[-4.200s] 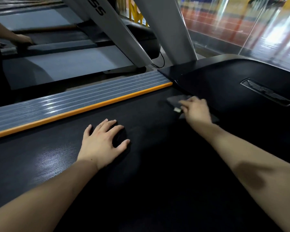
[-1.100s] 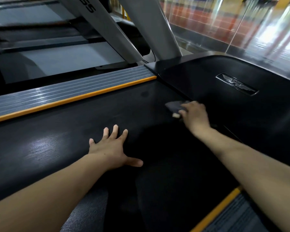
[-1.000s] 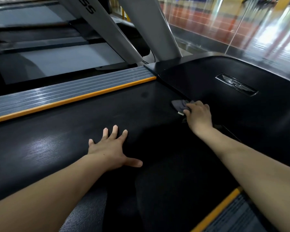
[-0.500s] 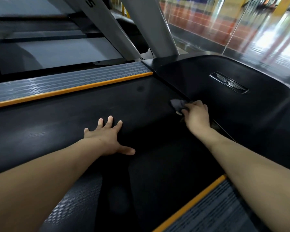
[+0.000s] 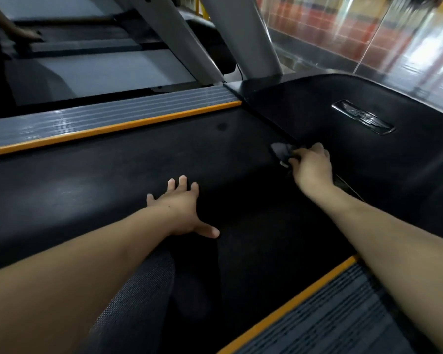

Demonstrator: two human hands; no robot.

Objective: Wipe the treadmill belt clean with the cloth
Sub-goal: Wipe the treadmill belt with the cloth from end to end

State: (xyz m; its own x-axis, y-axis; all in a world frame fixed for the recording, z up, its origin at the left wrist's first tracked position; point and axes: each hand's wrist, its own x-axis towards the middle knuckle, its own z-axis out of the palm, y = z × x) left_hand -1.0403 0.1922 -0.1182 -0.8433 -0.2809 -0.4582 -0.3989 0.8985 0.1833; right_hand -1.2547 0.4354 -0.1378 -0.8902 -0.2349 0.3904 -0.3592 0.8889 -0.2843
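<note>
The small dark grey fabric cloth (image 5: pixel 281 152) lies bunched at the far end of the wide black textured treadmill belt (image 5: pixel 113 175), right against the seam where the belt meets the glossy black moulded motor cover (image 5: pixel 356 162). The right hand (image 5: pixel 311 167) holds it there, fingers curled over its near edge and pressing it down, so the cloth sticks out from the fingertips towards ten o'clock. The left hand (image 5: pixel 183 208) rests flat on the belt, fingers straight and spread, thumb out to the side, holding nothing; it sits at about eight o'clock from the cloth and well apart from it, so the right hand is the one to work. The belt's long axis runs from the seam away towards eight o'clock, alongside the ribbed grey side rail with its orange edge strip (image 5: pixel 113 129). The unwiped length probably lies that way, so the next stroke likely draws the cloth back from the seam along the belt.
</note>
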